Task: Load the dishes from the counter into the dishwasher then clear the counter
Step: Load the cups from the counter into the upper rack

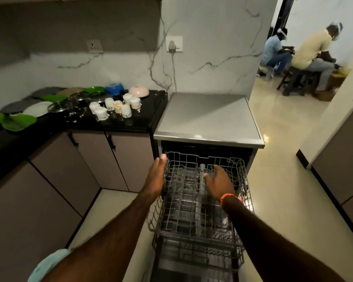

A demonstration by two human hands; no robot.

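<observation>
A: How far along is the person?
B: Barely begun. Both hands, left hand (156, 176) and right hand (219, 183), hover with loose, empty fingers over the bare upper rack (194, 226).
A: The dishes?
B: At ten o'clock, cups (116, 107) and plates (18, 121) wait on the tabletop (130, 124).

From where I sit the rack (200, 202) looks like grey coated wire, matt. The dishwasher top (208, 117) is brushed metal with a soft sheen. The counter (130, 121) is glossy black stone, the cups (114, 107) shiny white ceramic, the green plates (14, 121) smooth plastic.
</observation>
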